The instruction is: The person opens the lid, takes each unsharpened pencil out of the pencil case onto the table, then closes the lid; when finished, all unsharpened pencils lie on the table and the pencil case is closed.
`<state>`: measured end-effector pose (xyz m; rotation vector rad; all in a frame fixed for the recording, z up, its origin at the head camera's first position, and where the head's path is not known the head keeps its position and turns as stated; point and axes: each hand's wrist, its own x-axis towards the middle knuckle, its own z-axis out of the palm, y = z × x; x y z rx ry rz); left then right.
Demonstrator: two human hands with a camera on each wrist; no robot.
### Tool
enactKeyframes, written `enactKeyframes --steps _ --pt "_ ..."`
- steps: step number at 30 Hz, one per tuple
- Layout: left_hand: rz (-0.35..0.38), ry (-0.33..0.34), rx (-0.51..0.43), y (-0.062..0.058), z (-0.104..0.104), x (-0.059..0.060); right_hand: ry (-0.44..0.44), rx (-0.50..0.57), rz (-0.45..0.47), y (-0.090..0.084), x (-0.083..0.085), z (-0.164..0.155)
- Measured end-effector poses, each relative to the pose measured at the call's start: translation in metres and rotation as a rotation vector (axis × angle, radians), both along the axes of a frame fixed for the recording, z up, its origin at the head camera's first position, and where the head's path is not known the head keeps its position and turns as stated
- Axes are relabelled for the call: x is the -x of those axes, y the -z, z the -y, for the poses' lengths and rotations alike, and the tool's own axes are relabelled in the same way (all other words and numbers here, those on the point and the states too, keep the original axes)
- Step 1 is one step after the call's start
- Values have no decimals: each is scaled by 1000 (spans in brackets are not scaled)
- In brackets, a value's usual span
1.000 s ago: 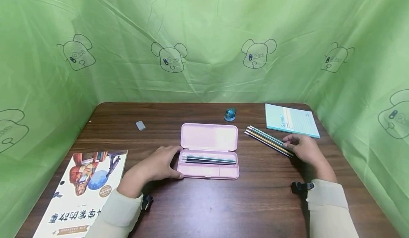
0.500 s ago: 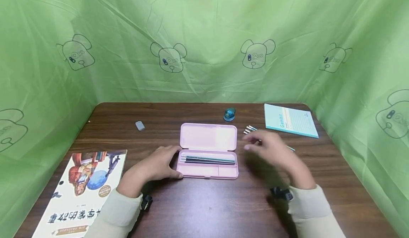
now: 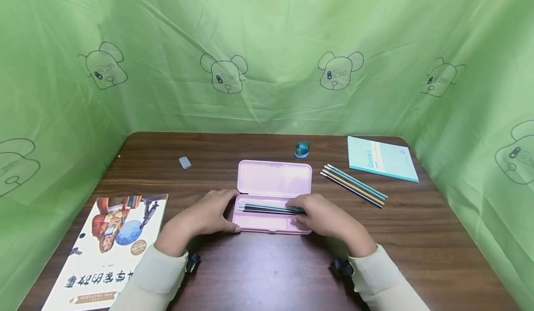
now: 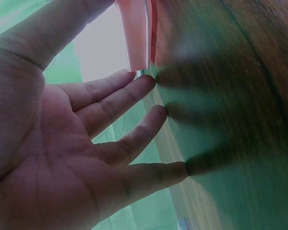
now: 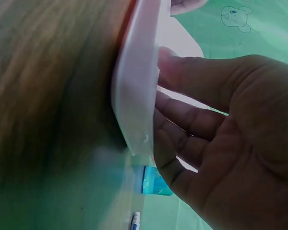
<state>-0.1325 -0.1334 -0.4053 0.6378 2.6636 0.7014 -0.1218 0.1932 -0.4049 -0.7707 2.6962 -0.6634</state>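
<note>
Pink and lying open on the brown wooden table (image 3: pixel 267 274), the pencil case (image 3: pixel 273 181) shows in the head view with dark pencils (image 3: pixel 267 208) in its tray; the left hand (image 3: pixel 208 216) rests against its left end with fingers straight, while the right hand (image 3: pixel 321 216) lies over the tray's right end, fingers touching the pencils, though I cannot tell if they pinch one. From the left wrist, the left hand's fingers (image 4: pixel 115 103) spread relaxed beside the case's pink edge (image 4: pixel 139 33). From the right wrist, the right hand's fingers (image 5: pixel 192 120) lie loosely bent against the case's rim (image 5: pixel 134 96), clamping nothing visible.
</note>
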Motion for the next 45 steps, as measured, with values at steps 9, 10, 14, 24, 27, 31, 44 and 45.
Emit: enactKeyframes --steps 9,10,14,24,27,31,44,45 --pt "-7 4 3 -1 1 0 2 -7 -27 5 2 1" --pt "-6 4 3 -1 1 0 6 -2 -26 6 3 2" --pt "-9 6 3 -1 0 1 13 14 -32 6 3 1" --pt "-18 10 7 0 1 3 1 19 -51 6 4 0" --pt "-23 14 7 1 1 3 -8 20 -52 5 3 0" --pt "-27 16 7 2 1 3 -3 18 -54 5 3 0" --pt "-35 19 5 2 1 3 20 42 -23 4 4 -2" --pt "-34 19 4 1 1 3 19 49 -23 3 4 -3"
